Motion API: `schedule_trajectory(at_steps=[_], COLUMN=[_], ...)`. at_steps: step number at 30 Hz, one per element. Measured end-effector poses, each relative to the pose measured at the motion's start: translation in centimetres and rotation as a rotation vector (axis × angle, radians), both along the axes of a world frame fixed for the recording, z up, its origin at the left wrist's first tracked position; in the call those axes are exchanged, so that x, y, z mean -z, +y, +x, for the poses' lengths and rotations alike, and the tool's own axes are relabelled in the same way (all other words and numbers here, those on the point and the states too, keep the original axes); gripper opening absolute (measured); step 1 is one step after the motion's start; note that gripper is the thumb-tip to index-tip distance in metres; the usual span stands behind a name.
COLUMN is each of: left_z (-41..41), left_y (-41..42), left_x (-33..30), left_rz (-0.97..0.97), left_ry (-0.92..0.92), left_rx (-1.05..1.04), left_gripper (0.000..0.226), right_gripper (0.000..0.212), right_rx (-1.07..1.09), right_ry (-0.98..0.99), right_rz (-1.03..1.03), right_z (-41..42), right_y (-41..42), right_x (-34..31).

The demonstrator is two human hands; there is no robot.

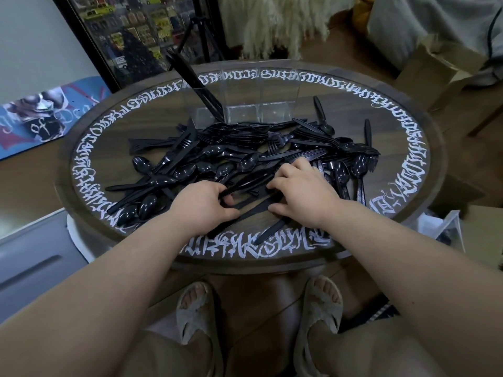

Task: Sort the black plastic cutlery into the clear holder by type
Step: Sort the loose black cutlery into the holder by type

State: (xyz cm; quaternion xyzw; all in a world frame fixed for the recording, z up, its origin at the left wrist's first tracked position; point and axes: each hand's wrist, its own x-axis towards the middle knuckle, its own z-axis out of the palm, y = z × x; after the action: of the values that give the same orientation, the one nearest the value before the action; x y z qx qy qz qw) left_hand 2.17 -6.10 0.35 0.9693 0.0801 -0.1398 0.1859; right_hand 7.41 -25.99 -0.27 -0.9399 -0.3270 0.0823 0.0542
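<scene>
While the left hand (202, 202) pinches a few knife handles (245, 209) at the pile's (245, 153) near edge and the right hand (302, 190) lies spread on neighbouring pieces, gather one type only, align handles, then carry them to the clear holder (250, 104) at the table's (424, 148) far side

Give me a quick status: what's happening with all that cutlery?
Left hand gripping black plastic knives; right hand resting on the pile. Clear plastic holder: few pieces in left compartment, others look empty. Loose heap mostly unsorted.
</scene>
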Motion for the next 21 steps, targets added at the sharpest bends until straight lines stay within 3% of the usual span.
schedule_trajectory(at_steps=[4, 11, 14, 21], left_z=[-0.09, -0.25, -0.23, -0.43], left_y=[0.03, -0.05, 0.06, 0.43], left_x=[-0.12, -0.29, -0.23, -0.15], left_rz=[-0.029, -0.046, -0.091, -0.098], left_ry=[-0.027, -0.058, -0.061, -0.145], left_rx=[-0.003, -0.008, -0.050, -0.031], left_gripper=[0.023, 0.041, 0.036, 0.030], right_gripper=[0.046, 0.051, 0.057, 0.028], right_rx=[-0.012, 0.004, -0.003, -0.013], right_ry=[0.026, 0.024, 0.008, 0.017], right_rz=[0.008, 0.004, 0.003, 0.005], right_z=[-0.09, -0.14, -0.22, -0.02], right_y=[0.12, 0.42, 0.40, 0.76], right_x=[-0.05, 0.13, 0.19, 0.00])
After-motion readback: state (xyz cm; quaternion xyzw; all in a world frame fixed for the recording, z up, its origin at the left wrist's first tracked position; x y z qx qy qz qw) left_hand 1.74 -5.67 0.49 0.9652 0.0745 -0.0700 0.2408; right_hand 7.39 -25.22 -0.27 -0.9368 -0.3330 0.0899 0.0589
